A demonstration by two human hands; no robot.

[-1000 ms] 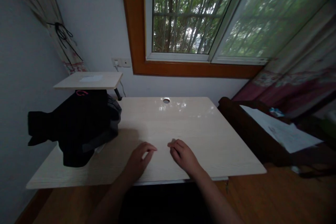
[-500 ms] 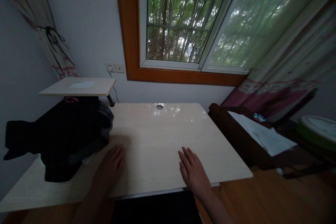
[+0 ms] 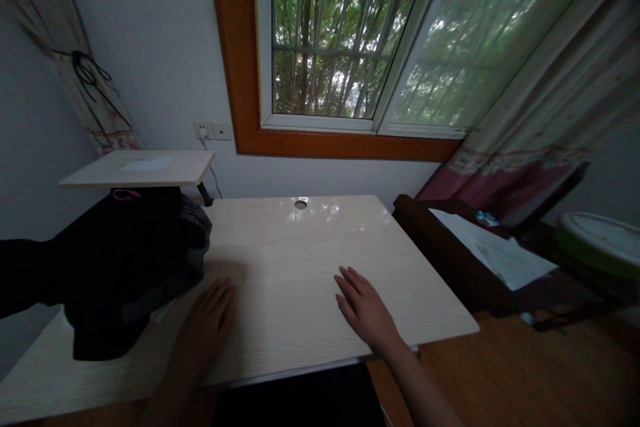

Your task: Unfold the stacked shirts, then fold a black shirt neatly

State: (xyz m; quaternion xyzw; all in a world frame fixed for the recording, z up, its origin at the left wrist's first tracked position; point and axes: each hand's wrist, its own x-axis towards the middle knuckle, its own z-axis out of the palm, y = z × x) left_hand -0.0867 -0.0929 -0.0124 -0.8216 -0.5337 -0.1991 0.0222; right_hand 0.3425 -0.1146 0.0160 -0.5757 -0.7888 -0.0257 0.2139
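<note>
Possibly, a leftward nudge from the left hand (image 3: pixel 207 317) could shove the black clothing (image 3: pixel 125 260) askew, since it lies heaped on the bench (image 3: pixel 285 280) just beside it. Both hands are unclosed and hold nothing; the right hand (image 3: pixel 365 307) is well apart from the heap. A small shelf (image 3: pixel 145 177) seems to overhang its far end, which would hinder lifting there.
</note>
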